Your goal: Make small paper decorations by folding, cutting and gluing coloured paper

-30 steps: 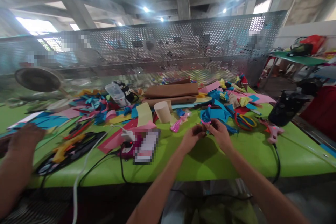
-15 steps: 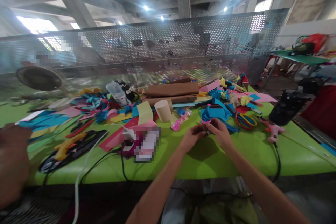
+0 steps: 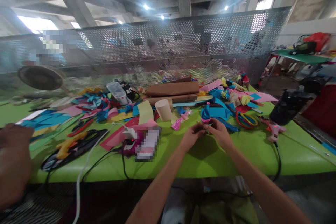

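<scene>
Head view: just right of centre in the frame, my right hand (image 3: 219, 131) pinches a small blue cone (image 3: 205, 113) by its pink rim (image 3: 205, 121); my left hand (image 3: 193, 136) curls close against its base, though I can't tell whether it grips. Light, even pressure should avoid crushing it. My hands hide the underside; another person's hand (image 3: 16, 154) blurs, cut off at far left.

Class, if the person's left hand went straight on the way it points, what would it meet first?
Probably the fingers of the right hand, which pinch the small blue-and-pink piece just ahead of the left hand; the depth between the hands is unclear.
</scene>
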{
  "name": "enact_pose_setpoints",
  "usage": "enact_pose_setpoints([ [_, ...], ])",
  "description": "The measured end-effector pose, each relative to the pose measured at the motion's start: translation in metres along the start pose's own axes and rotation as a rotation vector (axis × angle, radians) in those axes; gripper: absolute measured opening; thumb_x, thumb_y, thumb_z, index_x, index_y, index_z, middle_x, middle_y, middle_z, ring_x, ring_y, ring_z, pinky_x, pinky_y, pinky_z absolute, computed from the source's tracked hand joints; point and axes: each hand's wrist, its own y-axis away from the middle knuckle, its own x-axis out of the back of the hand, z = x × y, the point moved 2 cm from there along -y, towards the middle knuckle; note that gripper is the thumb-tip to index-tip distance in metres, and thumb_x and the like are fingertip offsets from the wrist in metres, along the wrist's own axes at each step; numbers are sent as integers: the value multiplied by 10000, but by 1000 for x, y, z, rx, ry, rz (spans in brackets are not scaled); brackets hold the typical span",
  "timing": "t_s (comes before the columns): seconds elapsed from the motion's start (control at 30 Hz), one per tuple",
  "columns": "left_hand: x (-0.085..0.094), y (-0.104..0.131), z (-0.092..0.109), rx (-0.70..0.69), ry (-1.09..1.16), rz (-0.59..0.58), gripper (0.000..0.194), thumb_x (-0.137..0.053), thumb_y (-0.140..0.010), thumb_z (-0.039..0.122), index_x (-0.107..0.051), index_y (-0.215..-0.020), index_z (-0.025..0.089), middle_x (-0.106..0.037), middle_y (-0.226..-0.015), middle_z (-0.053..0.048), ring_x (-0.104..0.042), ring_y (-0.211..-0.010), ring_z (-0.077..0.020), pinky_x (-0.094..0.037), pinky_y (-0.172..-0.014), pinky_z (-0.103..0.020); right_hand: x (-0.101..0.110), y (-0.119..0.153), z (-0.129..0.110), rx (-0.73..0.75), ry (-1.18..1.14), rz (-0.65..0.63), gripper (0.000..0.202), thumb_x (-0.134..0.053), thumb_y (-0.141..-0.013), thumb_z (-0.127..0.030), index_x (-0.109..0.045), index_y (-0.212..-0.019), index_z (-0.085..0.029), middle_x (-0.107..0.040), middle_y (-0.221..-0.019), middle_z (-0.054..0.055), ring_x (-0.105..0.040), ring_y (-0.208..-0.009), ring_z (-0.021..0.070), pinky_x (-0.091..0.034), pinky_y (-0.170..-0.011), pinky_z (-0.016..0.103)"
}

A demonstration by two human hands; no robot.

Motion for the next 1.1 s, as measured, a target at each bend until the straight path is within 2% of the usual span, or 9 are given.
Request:
enact_pose_setpoints([
  [0.23,5,-1,-8,59,-75,-21,402,-795,-761,494,-746,-990,168,-750,-906,-67,-679,-818,-206,-518,-874,-381,3,-1,0,-9,-27,44,362,-767,-775,-511,-709,-963,-207,-688,-824,15,-556,-635,128,-456,-557,258],
  [0.37,7,-2,-11,54,-80,-9,361,-823,-730,438,-753,-966,175,-752,-885,-57,-674,-784,-198,-521,-856,-375,1,0,-6,-20,-38,45,346,-777,-765,-492,-709,-948,-206,-673,-811,7,-528,-619,115,-437,-539,247],
  [0.6,6,-2,-10,52,-94,-12,339,-779,-768,443,-746,-969,173,-746,-869,-59,-668,-788,-199,-520,-831,-360,2,0,-6,-26,-50,79,344,-762,-773,-502,-690,-955,-219,-661,-774,3,-496,-595,110,-435,-528,244],
  [0.9,6,-4,-13,31,-195,-8,176,-748,-780,333,-721,-859,178,-717,-804,-41,-636,-760,-202,-480,-804,-349,4,0,-4,-4,-71,88,295,-756,-798,-479,-686,-939,-230,-657,-781,-9,-479,-581,108,-418,-543,259],
  [1.03,5,-3,-10,-14,-204,-4,230,-721,-806,361,-711,-962,192,-727,-900,-51,-640,-839,-214,-468,-837,-348,4,-1,-3,9,-65,85,289,-757,-798,-471,-684,-935,-228,-653,-791,-6,-483,-588,110,-416,-544,256],
  [1.1,5,-2,-8,-21,-224,1,241,-696,-829,400,-706,-944,188,-718,-893,-51,-629,-832,-207,-461,-823,-338,3,-1,-2,14,-61,78,297,-762,-792,-469,-692,-946,-225,-658,-798,-2,-483,-586,109,-413,-538,254],
])
